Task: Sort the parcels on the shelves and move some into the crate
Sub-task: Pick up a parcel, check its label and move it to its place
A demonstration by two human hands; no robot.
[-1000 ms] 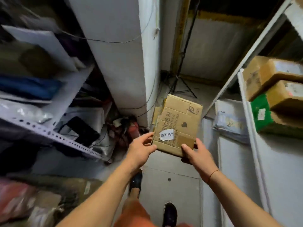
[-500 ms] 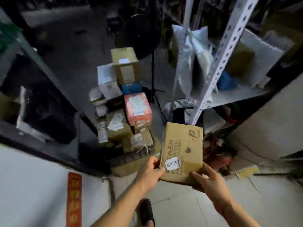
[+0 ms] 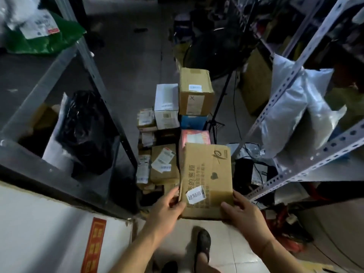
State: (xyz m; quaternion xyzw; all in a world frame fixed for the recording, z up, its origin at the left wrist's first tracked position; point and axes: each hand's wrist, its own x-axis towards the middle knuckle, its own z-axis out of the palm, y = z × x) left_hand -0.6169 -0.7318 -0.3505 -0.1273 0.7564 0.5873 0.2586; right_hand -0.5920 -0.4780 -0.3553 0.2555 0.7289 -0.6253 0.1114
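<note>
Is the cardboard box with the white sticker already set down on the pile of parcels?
No, the cardboard box is held in the air by the left hand and the right hand.

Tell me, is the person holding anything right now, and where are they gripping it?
Yes: a flat cardboard box, held in both hands by its near end. The left hand grips the near left corner, the right hand the near right corner.
</note>
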